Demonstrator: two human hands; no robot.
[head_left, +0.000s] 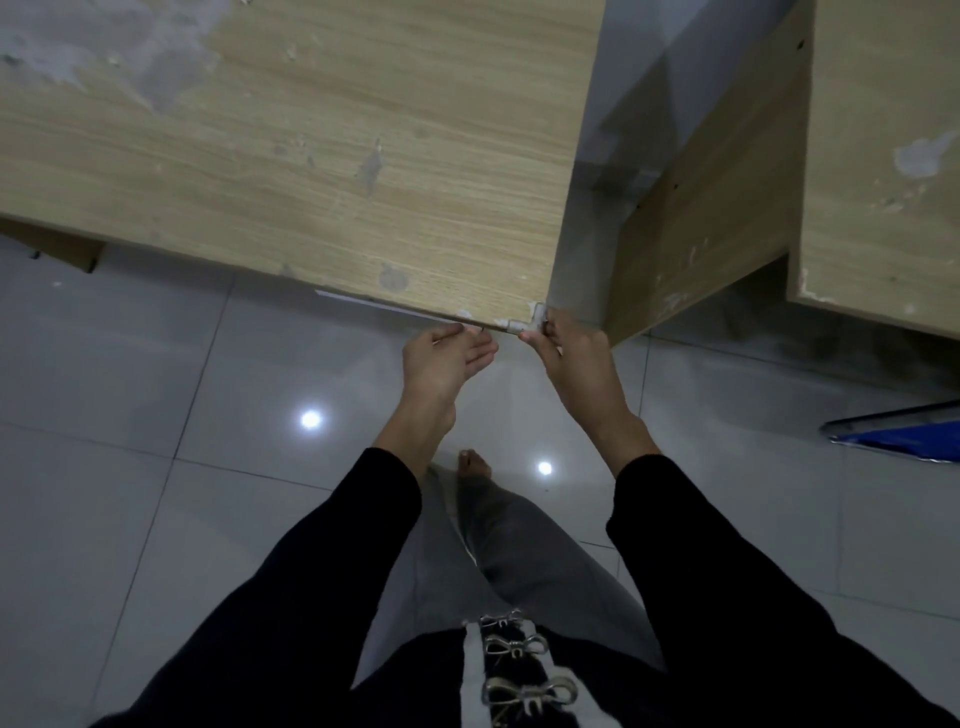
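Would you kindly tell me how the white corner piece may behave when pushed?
The white corner piece looks small and thin, so probably light. It forms a crisp angle round the table corner, so likely stiff. The right hand pinches it; unheld, it might slip.

Right hand (571, 364) hides part of white corner piece (524, 323).

Indoor room, probably an office or workroom. Evidence: worn wood-grain laminate desk (311, 156) at 12 o'clock, second desk (883, 156) at 2 o'clock; glossy grey tiled floor (130, 395) at 9 o'clock mirrors two round light spots (310, 419).
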